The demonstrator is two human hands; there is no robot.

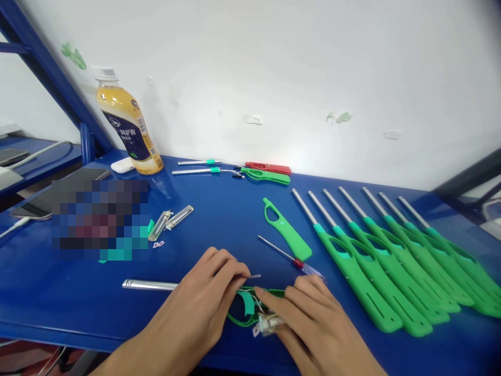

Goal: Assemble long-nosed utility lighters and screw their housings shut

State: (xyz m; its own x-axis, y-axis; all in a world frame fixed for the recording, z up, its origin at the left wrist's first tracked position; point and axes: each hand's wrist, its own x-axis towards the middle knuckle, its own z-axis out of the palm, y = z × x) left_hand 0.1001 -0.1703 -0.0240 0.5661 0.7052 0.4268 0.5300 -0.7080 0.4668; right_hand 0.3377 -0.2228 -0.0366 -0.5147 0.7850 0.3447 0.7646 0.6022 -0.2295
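Below me lies an opened green utility lighter [241, 319], with its metal tube [151, 285] stretching out to the left. A teal trigger [247, 304] and thin pale wires show inside the shell. My left hand [211, 295] is closed over the tube end, its fingertips pinching a thin grey strip [254, 276]. Between the fingers of my right hand [313, 318] is a clear fuel tank [268, 325], tilted at the shell's near side; my forefinger reaches in to the wires. A small pale pink tab [255, 330] shows beside the tank. My fingers hide much of the shell.
Several green lighters [376, 261] lie in a row on the right. Behind my hands are a screwdriver [298, 263] and a loose green shell half [287, 232]. Two clear tanks [159, 225] lie left, near a tea bottle [127, 128]. Lighter parts [268, 175] lie by the wall.
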